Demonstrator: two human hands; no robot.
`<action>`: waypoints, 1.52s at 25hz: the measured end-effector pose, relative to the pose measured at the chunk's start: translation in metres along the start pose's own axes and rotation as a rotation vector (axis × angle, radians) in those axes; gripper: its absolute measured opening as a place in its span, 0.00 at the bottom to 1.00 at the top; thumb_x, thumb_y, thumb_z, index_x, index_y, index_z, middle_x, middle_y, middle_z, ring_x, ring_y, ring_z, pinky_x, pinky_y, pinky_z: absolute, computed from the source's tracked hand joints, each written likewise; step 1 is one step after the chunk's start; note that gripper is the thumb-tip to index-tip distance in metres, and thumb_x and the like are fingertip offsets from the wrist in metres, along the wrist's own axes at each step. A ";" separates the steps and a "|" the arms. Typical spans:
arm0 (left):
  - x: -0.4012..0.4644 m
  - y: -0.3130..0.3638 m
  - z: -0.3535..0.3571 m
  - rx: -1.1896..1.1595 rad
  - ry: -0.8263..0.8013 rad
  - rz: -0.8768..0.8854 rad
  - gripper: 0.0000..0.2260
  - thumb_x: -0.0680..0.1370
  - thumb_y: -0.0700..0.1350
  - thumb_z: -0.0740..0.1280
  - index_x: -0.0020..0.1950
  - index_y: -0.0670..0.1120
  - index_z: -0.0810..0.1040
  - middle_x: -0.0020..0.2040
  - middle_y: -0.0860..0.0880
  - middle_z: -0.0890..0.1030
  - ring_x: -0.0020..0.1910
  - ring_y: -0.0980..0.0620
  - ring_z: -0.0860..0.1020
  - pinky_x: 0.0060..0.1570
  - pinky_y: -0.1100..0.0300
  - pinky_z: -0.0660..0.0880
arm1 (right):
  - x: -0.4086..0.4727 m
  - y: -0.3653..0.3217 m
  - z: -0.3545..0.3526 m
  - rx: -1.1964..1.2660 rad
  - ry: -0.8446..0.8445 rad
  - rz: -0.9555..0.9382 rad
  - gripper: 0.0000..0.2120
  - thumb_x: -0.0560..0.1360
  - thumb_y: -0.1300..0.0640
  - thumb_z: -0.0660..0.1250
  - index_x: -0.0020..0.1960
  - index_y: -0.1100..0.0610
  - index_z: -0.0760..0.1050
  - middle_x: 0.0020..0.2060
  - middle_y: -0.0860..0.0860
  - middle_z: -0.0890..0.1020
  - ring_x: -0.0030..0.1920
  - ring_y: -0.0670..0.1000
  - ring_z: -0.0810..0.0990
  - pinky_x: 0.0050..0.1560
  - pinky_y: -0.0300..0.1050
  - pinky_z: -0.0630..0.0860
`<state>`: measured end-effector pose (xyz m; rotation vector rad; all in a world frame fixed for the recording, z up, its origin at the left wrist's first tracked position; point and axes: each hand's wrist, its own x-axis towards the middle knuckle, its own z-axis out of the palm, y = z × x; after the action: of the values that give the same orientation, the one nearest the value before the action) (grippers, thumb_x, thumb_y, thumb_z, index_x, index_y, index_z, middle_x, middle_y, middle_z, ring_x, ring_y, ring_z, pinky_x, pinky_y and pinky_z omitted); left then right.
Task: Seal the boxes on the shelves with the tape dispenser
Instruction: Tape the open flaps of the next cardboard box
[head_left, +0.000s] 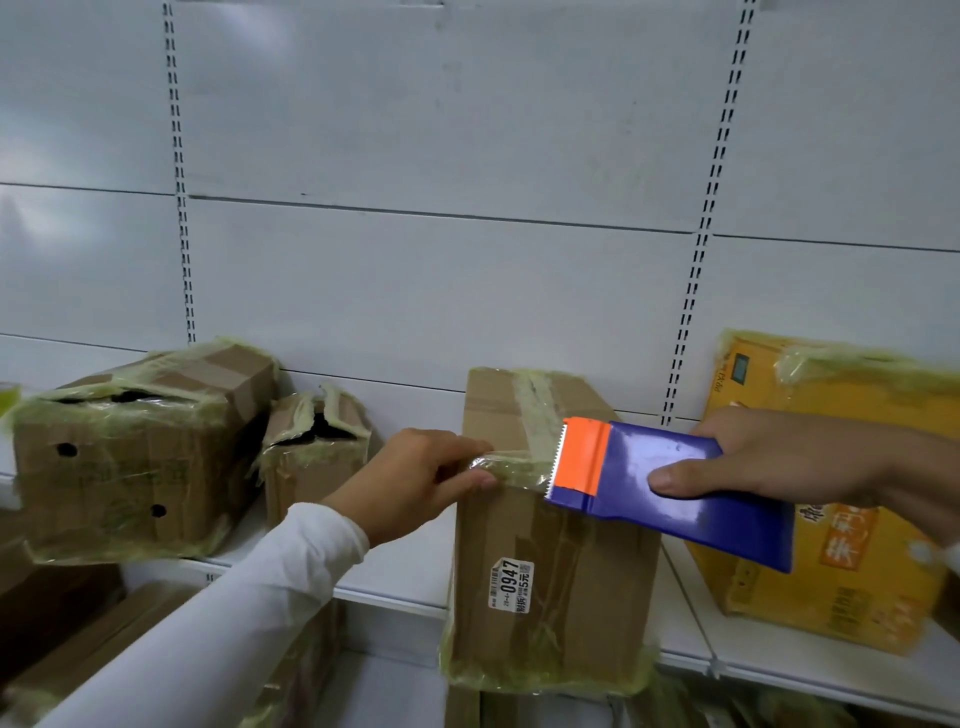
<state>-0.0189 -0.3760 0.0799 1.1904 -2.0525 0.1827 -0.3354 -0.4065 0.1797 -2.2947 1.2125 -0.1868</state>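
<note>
Labelled box (550, 530), mid-shelf (395, 587): left hand (415, 483) fingers pinch tape end (511, 467) at its front top edge, right hand (800, 457) fingers clamp tape dispenser (660, 483) alongside; sealing underway, two boxes left of it still gaping.

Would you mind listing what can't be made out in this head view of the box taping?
- Tape roll: hidden behind the blue tape dispenser body in the right hand.
- Small print on the label of the middle box: too small, apart from "0947".
- Yellow box: blurred, cut off by the right edge.
- Left hand fingertips: covered by crumpled tape.
</note>
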 end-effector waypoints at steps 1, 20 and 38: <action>0.001 0.000 -0.003 0.099 -0.012 0.021 0.17 0.77 0.61 0.62 0.57 0.53 0.80 0.37 0.53 0.79 0.35 0.57 0.74 0.37 0.59 0.72 | 0.000 0.000 0.000 0.003 0.001 -0.002 0.25 0.65 0.29 0.69 0.43 0.52 0.80 0.37 0.50 0.86 0.33 0.45 0.82 0.34 0.36 0.73; 0.034 -0.004 0.007 0.121 -0.268 0.153 0.22 0.78 0.58 0.59 0.68 0.50 0.74 0.64 0.52 0.77 0.61 0.52 0.77 0.61 0.58 0.72 | -0.049 0.067 -0.059 -0.133 -0.018 0.088 0.33 0.60 0.25 0.70 0.39 0.57 0.80 0.36 0.57 0.85 0.33 0.52 0.82 0.34 0.40 0.72; 0.084 0.048 0.052 0.484 -0.354 0.265 0.35 0.72 0.72 0.43 0.68 0.53 0.67 0.64 0.50 0.77 0.57 0.44 0.78 0.54 0.54 0.73 | -0.036 0.104 -0.027 0.047 -0.055 0.002 0.28 0.67 0.33 0.70 0.48 0.58 0.80 0.41 0.55 0.86 0.41 0.54 0.84 0.39 0.40 0.76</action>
<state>-0.1093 -0.4309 0.1100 1.2952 -2.5703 0.6696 -0.4414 -0.4353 0.1535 -2.2433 1.1705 -0.1485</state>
